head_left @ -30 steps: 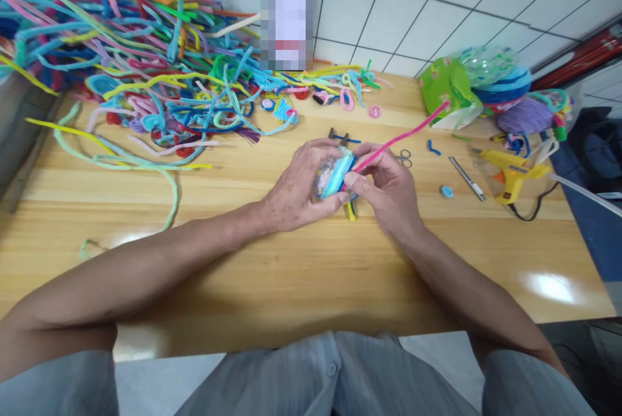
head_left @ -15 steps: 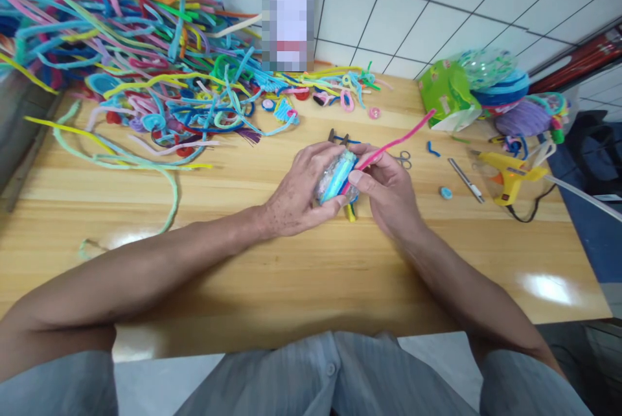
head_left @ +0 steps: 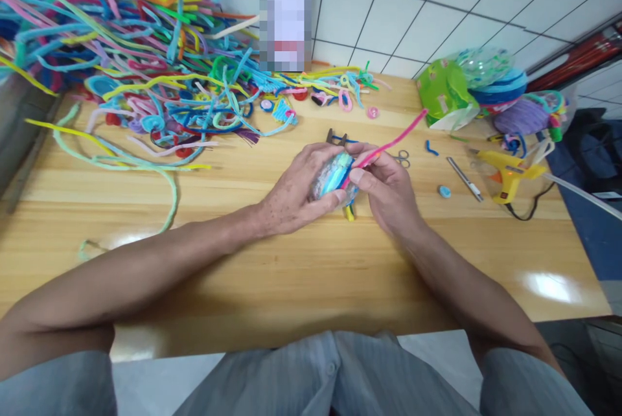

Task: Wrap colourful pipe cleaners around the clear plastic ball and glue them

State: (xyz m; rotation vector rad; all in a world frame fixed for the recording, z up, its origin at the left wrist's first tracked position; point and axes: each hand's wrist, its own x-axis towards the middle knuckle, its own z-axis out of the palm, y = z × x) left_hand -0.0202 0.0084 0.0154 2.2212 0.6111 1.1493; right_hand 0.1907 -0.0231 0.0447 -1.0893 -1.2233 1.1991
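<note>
My left hand (head_left: 304,192) is closed around a clear, rounded plastic piece (head_left: 318,186), perhaps a bottle part, with light-blue, green and dark-blue pipe cleaner strips (head_left: 336,173) along it. A pink pipe cleaner (head_left: 396,140) lies against its right side, and my right hand (head_left: 389,186) pinches it between thumb and fingers. Its free end sticks up to the right. Just behind my hands, the pliers (head_left: 337,137) show only their handles or tips. Partly covered by my right hand are the scissors (head_left: 402,158). My palms hide the underside of the plastic piece.
A tangled heap of pipe cleaners (head_left: 146,72) fills the back left. To the right lie a yellow glue gun (head_left: 508,173), a utility knife (head_left: 465,179) and a small blue round piece (head_left: 444,191). A green packet (head_left: 447,92) stands against the tiled wall.
The clear piece has turned slightly in my left hand, and the pink pipe cleaner's free end has shifted a little left. Both hands keep their grip.
</note>
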